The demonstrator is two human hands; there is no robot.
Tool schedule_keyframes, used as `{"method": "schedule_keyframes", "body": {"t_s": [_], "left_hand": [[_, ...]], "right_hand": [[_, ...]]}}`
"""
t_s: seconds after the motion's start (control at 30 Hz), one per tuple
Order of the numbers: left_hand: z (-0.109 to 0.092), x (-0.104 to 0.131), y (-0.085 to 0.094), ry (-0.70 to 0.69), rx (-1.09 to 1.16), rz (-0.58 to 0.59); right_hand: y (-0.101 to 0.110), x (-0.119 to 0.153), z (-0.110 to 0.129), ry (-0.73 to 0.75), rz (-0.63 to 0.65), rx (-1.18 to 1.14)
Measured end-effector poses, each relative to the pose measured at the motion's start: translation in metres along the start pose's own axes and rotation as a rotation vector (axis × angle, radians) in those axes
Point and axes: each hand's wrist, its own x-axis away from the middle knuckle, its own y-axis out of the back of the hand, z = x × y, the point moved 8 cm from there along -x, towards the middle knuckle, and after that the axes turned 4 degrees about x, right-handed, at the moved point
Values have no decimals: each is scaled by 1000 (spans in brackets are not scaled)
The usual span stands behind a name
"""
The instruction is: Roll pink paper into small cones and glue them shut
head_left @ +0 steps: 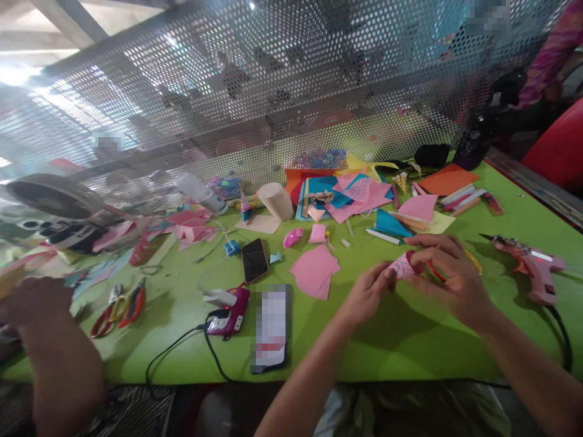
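My left hand (370,291) pinches a small pink paper cone (401,266) with blue lines drawn on it. My right hand (455,282) closes its thumb and fingers around the cone's wide, dark red end; its fingertips partly hide that end. Both hands are just above the green tabletop (392,346). Beyond the right hand lies a yellow and red ring (473,264), partly covered by the fingers. A pink glue gun (537,267) stands to the right, its nozzle toward the left. Cut pink paper pieces (315,272) lie left of my left hand.
Two phones, one dark (255,260), and a magenta power strip (234,312) with cables lie left of centre. Red-handled pliers (132,306) are farther left, near another person's arm (59,346). Coloured paper (359,194) and markers (464,195) line the back, before a perforated metal screen (255,91).
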Motion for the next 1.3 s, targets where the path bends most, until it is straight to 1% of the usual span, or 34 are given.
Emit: {"method": "schedule_keyframes", "body": {"t_s": [0.13,0.27,0.4,0.53,0.67,0.73,0.87,1.0,1.1,1.2,1.3], "left_hand": [[2,-1,3,20,94,-23],[0,-1,6,-5,111,-42],[1,-1,8,-10,98,-59],[2,-2,6,-12,23,-57],[-2,-2,5,-105,-147,-78],[-1,-2,4,-116,-155,-70],[10,-3,5,-22,-1,-43],[13,-4,6,47,172,-10],[17,-6,5,124,309,14],[20,-6,5,164,359,28],[21,-7,6,149,336,45]], "right_hand": [[5,2,-7,-34,-12,-62],[6,6,-16,-85,-14,-151],[2,6,-16,-86,22,-137],[-6,5,-10,-44,63,-60],[-12,4,-9,-38,60,-13],[-14,5,-11,-59,52,-15],[-10,5,-15,-120,12,-19],[-6,3,-16,-145,-3,-26],[-5,3,-17,-164,-12,-43],[-5,4,-19,-173,-17,-49],[-4,4,-20,-180,-18,-44]]}}
